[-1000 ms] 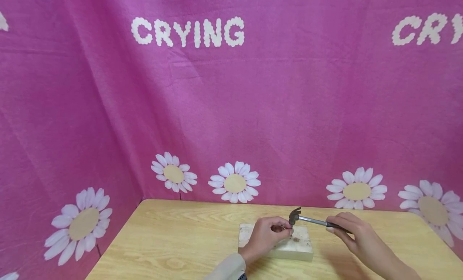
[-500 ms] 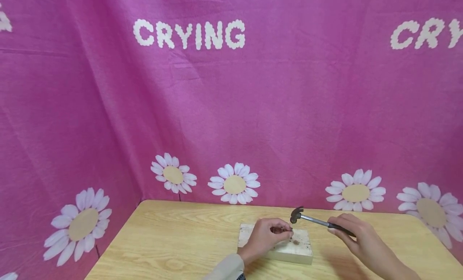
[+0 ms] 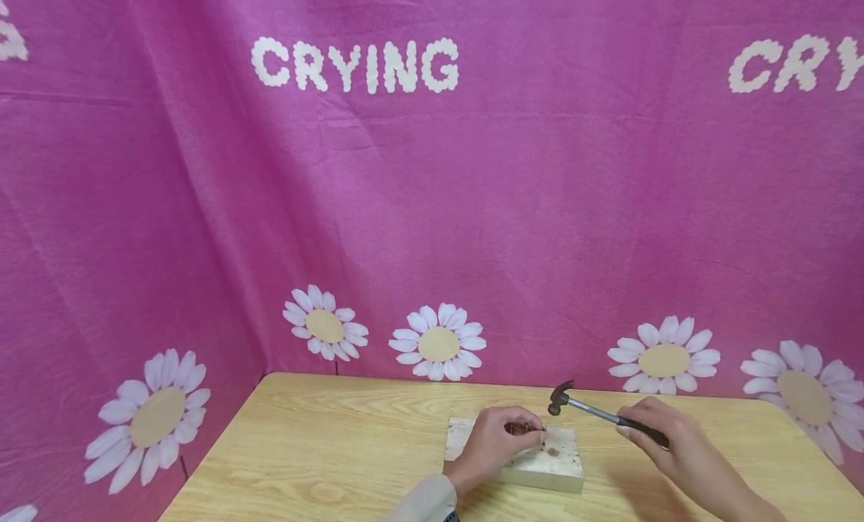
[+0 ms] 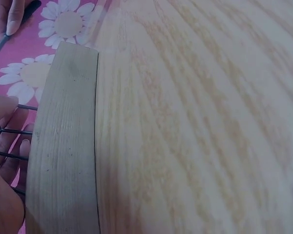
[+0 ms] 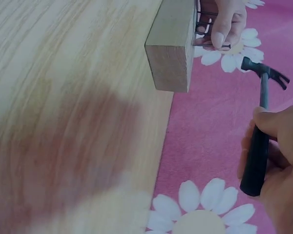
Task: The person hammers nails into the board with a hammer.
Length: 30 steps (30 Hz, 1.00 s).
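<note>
A light wooden block (image 3: 540,473) lies on the table, with several dark nails (image 4: 15,130) standing out of its top face. My left hand (image 3: 491,441) reaches over the block and pinches a nail (image 5: 210,46) between thumb and fingertips near the block's right part. My right hand (image 3: 664,436) grips the black handle of a claw hammer (image 5: 264,92). The hammer head (image 3: 560,399) hangs above and to the right of the pinched nail, apart from it. In the head view, the left fingers hide most of the nails.
The wood-grain table (image 3: 324,439) reaches back to a pink cloth (image 3: 540,207) with printed daisies and white letters. That cloth also hangs along the left side. A brown knot-like spot marks the block's top.
The hammer head has lifted off the nail and moved right, with the right hand shifting slightly right too. My left hand has stayed in place on the nail.
</note>
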Tool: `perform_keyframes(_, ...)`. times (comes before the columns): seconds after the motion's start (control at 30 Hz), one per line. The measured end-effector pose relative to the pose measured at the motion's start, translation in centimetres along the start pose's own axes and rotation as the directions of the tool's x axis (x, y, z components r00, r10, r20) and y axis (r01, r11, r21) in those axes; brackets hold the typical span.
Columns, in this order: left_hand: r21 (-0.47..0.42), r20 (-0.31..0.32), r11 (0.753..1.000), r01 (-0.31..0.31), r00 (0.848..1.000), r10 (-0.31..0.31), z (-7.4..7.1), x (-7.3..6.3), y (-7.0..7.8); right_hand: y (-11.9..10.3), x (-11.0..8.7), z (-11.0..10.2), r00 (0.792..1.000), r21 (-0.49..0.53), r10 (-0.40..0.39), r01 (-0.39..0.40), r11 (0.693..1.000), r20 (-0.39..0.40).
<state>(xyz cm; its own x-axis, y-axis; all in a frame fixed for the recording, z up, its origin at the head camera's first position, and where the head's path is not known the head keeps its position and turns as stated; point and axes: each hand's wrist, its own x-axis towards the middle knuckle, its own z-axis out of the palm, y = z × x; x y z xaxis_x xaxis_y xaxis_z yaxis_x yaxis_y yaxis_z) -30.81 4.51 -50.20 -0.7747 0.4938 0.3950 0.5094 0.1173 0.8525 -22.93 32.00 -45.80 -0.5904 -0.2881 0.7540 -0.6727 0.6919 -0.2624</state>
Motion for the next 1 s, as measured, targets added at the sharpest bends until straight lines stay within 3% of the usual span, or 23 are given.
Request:
perform_keyframes(0.37, -0.053, -0.002, 0.999, 0.012, 1.000, -0.012, -0.7, 0.0, -0.2, 1.8, -1.5, 0.2, 0.992, -0.043, 0.123, -0.124, 0.991, -0.024)
perform_keyframes(0.53, -0.060, -0.026, 0.997, 0.047, 0.998, -0.049, -2.1, -0.5, 0.0, 2.2, -2.6, 0.7, 0.971, -0.108, 0.237, -0.233, 0.967, 0.024)
perform_keyframes(0.7, 0.012, -0.072, 0.998, 0.067, 0.995, -0.066, -4.0, -0.6, 0.5, 2.1, -2.9, 1.1, 0.910, -0.190, 0.386, -0.357, 0.915, 0.148)
perform_keyframes(0.8, 0.042, -0.081, 0.997, 0.069, 0.995, -0.065, -5.0, -0.8, 0.7, 2.1, -2.9, 1.1, 0.851, -0.231, 0.468, -0.418, 0.879, 0.241)
perform_keyframes(0.93, 0.062, -0.089, 0.994, 0.086, 0.993, -0.081, -6.0, -1.4, 0.8, 2.2, -3.2, 1.0, 0.754, -0.232, 0.548, -0.497, 0.836, 0.362)
perform_keyframes(1.0, 0.069, -0.096, 0.993, 0.091, 0.992, -0.084, -6.5, -1.7, 0.7, 2.2, -3.4, 1.0, 0.733, -0.219, 0.553, -0.509, 0.832, 0.397)
